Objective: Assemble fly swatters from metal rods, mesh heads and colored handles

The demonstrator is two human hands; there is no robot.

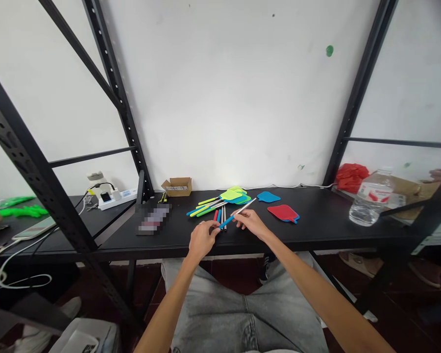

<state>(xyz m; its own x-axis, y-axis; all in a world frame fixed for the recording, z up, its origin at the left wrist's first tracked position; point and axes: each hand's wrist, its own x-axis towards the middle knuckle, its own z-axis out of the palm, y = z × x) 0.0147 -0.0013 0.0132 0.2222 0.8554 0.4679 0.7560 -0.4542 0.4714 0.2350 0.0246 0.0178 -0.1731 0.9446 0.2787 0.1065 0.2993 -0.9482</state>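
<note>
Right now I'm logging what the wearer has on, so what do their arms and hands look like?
Both forearms are bare, no sleeves in view. The left hand and right hand carry no gloves, and no rings, watch or markings can be made out. Light grey jeans cover the lap below.

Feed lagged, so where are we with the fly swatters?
Done: a pile of assembled fly swatters lies at the back. In hand: left hand and right hand hold a blue-handled telescopic rod. Left: blue swatter head, red swatter head and loose rods.

Blue-handled metal rod point(236, 214), tilted, above black table point(316, 230).
</note>
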